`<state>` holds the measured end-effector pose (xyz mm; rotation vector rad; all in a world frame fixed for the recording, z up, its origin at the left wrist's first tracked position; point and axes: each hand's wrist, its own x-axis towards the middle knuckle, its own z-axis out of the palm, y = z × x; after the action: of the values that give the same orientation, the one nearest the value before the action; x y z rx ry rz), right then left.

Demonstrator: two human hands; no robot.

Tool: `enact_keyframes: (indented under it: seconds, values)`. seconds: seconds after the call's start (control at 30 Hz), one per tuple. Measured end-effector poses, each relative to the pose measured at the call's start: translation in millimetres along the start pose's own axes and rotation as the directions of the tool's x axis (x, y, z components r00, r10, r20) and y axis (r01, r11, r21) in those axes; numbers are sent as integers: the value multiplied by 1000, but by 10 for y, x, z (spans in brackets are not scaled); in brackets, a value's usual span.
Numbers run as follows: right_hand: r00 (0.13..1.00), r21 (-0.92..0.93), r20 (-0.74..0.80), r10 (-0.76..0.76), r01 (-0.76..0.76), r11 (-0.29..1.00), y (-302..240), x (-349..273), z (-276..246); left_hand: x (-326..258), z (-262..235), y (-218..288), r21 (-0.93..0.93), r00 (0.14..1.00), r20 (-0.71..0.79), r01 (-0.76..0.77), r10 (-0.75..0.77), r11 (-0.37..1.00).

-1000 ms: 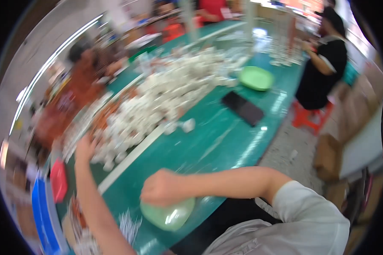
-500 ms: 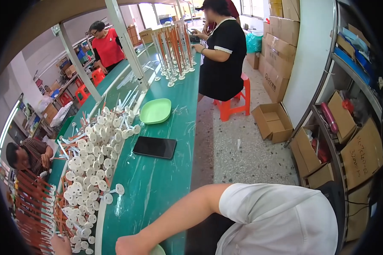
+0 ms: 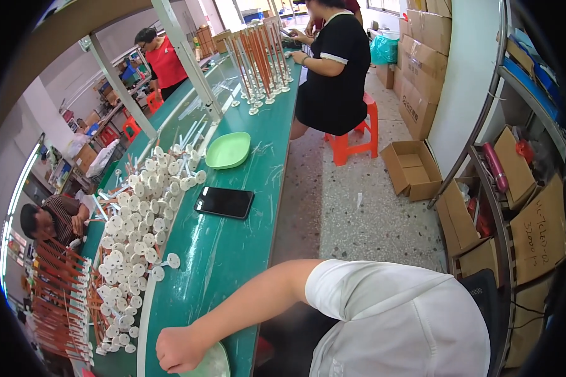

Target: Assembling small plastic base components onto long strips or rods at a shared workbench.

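Observation:
My right hand (image 3: pixel 179 349) hangs over the near edge of a pale green dish (image 3: pixel 215 363) at the bottom of the view. Its fingers are curled together and point down; whatever they hold, if anything, is hidden. The dish's contents are hard to make out. Left of the hand lies a large heap of white round-headed pieces (image 3: pixel 129 235) with thin white and brown stems. Beyond it, at the lower left, several brown rods (image 3: pixel 60 308) stand in rows on white round bases. My left hand is out of view.
A black phone (image 3: pixel 224 202) and a second green dish (image 3: pixel 228 151) lie on the green table (image 3: pixel 201 264). More upright rods (image 3: pixel 261 63) stand farther back. A person in black (image 3: pixel 333 69) sits on a red stool (image 3: pixel 353 141). An open carton (image 3: pixel 412 168) stands on the floor at right.
My right hand has come farther into view, showing its bent fingers and more of the near dish. The left hand, partly visible at the lower left before, has left the view. The view has shifted slightly.

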<state>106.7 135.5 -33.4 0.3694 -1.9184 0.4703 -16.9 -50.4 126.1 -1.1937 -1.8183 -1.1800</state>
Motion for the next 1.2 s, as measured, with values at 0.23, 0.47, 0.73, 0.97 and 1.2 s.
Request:
enact_keyframes:
  seconds: [0.23, 0.47, 0.73, 0.97, 1.2]
  values:
    - [990, -66, -138, 26, -35, 997, -176, 115, -325, -713, 799, -342, -651, 805, 405, 587, -434, 482]
    - [978, -163, -207, -38, 4, 987, -216, 191, -364, -1106, 954, -140, -480, 839, 538, 385, -82, 788]
    - [956, -45, -272, -106, 97, 994, -159, 195, -198, -1276, 1045, -452, -533, 761, 626, 579, -172, 617]
    - [968, -41, -219, -123, 117, 992, -232, 211, -259, -1149, 938, -366, -573, 589, 790, 808, -167, 139]
    - [961, 6, -237, -145, 151, 988, -189, 216, -275, -1081, 825, -138, -457, 639, 751, 685, -167, 568]
